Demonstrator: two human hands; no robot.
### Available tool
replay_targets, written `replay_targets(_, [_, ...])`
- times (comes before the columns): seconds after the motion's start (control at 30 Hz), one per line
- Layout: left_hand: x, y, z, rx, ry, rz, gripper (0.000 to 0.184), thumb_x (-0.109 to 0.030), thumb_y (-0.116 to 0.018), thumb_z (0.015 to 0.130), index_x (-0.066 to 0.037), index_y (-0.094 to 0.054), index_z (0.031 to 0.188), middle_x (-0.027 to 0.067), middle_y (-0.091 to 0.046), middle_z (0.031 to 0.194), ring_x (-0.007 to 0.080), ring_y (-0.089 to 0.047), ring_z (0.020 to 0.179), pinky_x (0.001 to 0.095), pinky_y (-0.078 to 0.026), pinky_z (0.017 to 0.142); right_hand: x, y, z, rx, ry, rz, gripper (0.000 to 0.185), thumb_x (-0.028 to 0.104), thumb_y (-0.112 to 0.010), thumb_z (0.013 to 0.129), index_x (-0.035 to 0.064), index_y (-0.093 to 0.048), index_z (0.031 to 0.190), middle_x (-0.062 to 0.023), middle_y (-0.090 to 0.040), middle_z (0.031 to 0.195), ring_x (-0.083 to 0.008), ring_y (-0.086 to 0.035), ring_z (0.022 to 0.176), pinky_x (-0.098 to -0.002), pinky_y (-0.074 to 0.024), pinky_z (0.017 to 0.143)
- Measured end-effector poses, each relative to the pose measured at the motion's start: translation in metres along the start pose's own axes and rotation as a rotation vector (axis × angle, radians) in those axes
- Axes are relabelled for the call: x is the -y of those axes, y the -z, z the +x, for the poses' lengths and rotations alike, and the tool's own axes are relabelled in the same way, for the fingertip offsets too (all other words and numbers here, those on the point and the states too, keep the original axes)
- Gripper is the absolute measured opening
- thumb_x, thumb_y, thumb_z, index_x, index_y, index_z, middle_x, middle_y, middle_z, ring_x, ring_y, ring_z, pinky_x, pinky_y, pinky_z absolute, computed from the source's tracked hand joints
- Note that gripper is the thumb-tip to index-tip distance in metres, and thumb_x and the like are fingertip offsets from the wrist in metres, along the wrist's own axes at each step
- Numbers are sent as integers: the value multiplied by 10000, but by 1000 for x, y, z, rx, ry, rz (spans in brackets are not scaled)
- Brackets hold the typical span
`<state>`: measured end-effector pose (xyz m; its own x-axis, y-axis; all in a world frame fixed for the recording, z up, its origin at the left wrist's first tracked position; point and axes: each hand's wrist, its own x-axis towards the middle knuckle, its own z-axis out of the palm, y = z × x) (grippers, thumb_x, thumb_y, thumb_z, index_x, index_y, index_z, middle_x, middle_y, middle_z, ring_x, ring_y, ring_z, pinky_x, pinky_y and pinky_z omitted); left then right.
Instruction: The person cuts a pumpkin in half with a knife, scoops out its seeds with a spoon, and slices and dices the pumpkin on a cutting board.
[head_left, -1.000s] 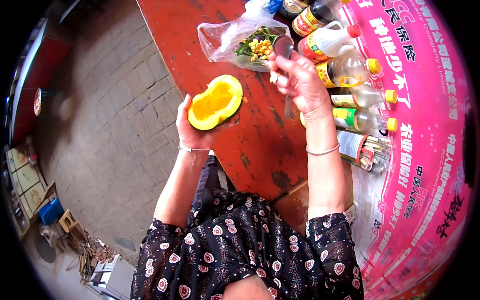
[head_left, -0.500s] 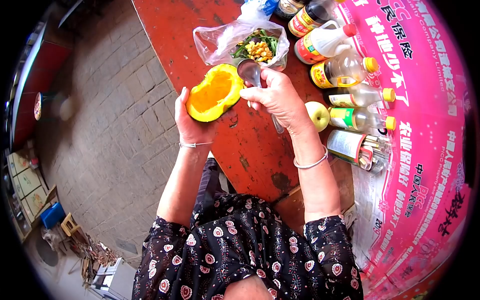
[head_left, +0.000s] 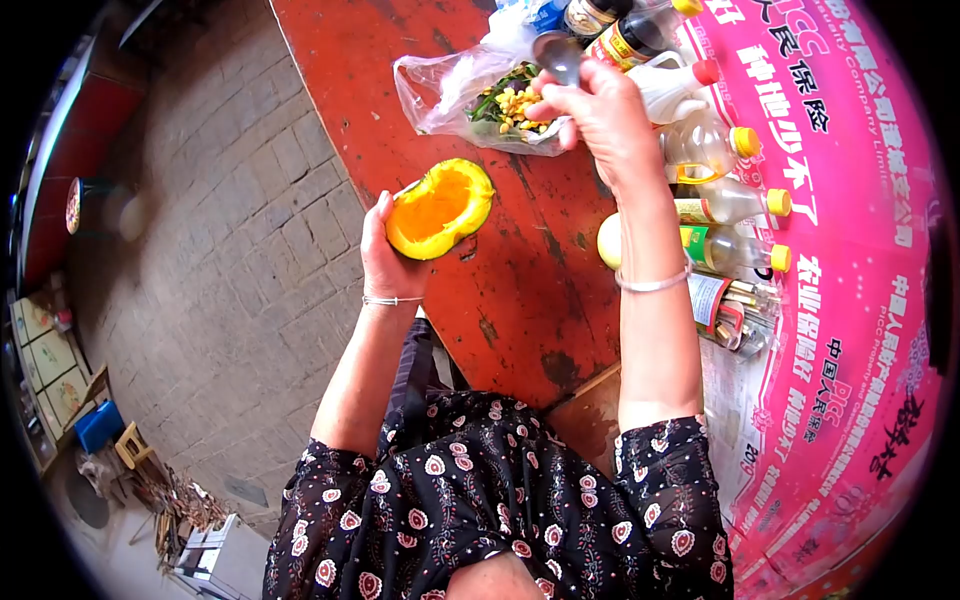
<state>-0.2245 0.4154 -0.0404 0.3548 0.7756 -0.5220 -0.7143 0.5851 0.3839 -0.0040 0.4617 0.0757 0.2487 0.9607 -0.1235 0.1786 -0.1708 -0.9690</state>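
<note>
My left hand [head_left: 388,258] grips a hollowed pumpkin half [head_left: 428,228], its orange inside turned up, above the red table [head_left: 530,310]. My right hand [head_left: 612,115] is closed around a metal spoon [head_left: 558,58], raised at the table's far side near the bottles. Just left of that hand lies an open clear plastic bag [head_left: 440,100]. Yellow pumpkin seeds [head_left: 515,105] and green leafy scraps are inside it. The spoon's handle is mostly hidden by my fingers.
Several bottles [head_left: 700,145] line the table's right side, beside a pale green apple [head_left: 608,240] partly behind my right arm. A container of sticks [head_left: 730,308] lies nearby. Pink printed sheeting [head_left: 850,250] hangs at right; paved floor [head_left: 240,220] is left.
My right hand has lifted the spoon away from the pumpkin, up and to the right, past the bag. The pumpkin half has shifted slightly down and right in my left hand.
</note>
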Motion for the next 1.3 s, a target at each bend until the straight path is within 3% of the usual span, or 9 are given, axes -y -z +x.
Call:
replay_targets(0.07, [0, -2, -2, -12, 40, -15, 472, -428, -445, 897, -62, -512, 1187, 143, -574, 1207, 356, -566, 1090, 585, -506, 783, -16, 2, 12, -3, -30, -205, 170, 76, -574, 838, -23, -596, 973, -73, -658, 830, -119, -660, 686, -221, -506, 461])
replay_targets(0.2, [-1, -3, -5, 54, 72, -58, 452, -410, -445, 902, -59, -517, 1177, 141, -579, 1204, 354, -562, 1097, 580, -501, 800, -13, 1, 10, 2, -30, 26, 163, 94, -573, 863, -28, -546, 968, -117, -646, 961, -119, -655, 685, -214, -490, 441])
replay_targets(0.3, [-1, -8, -4, 59, 80, -77, 451, -407, -445, 902, -54, -520, 1172, 145, -578, 1205, 360, -562, 1096, 584, -486, 830, -23, 3, 13, -32, -52, -91, 167, 75, -568, 857, -19, -595, 993, -68, -644, 869, -118, -659, 735, -230, -514, 462])
replay_targets(0.53, [2, -1, -2, 119, 106, -72, 483, -411, -440, 904, -32, -508, 1195, 155, -567, 1225, 367, -553, 1109, 578, -457, 888, 0, 13, 2, 54, 85, 428, 155, 131, -552, 892, -3, -575, 967, -120, -648, 917, -160, -671, 707, -200, -453, 426])
replay_targets(0.63, [4, -4, -2, 53, 82, -70, 509, -426, -431, 905, -21, -502, 1206, 161, -564, 1228, 368, -555, 1105, 566, -467, 875, -20, 16, 8, 6, -83, 127, 169, 139, -513, 911, -5, -565, 983, -130, -646, 921, -183, -674, 729, -216, -473, 464])
replay_targets(0.73, [0, -14, -7, 22, 88, -51, 490, -428, -404, 919, -27, -531, 1170, 141, -612, 1139, 333, -613, 991, 514, -530, 710, -23, 23, 0, 58, -98, 422, 166, 159, -489, 928, 13, -559, 962, -129, -646, 895, -176, -658, 710, -192, -398, 422])
replay_targets(1.03, [4, -11, -9, 90, 122, -36, 512, -438, -414, 913, -30, -514, 1205, 160, -575, 1211, 368, -566, 1087, 586, -494, 806, -30, 28, -12, 272, -175, 913, 146, 163, -485, 932, 37, -557, 937, -58, -581, 797, -101, -482, 560, -173, -303, 385])
replay_targets(1.2, [4, -10, -11, 89, 115, -17, 513, -440, -413, 913, -33, -517, 1208, 158, -571, 1218, 368, -565, 1088, 588, -495, 804, -10, 18, -9, 127, -29, 703, 176, -18, -628, 771, 58, -572, 920, -1, -550, 812, -47, -445, 564, -164, -311, 410])
replay_targets(1.3, [4, -7, -10, 93, 114, -10, 515, -438, -411, 913, -32, -514, 1212, 158, -572, 1216, 367, -567, 1084, 581, -498, 804, 9, 17, -3, 7, 140, 569, 192, -37, -598, 730, 55, -590, 898, 8, -543, 783, -40, -443, 572, -169, -315, 421])
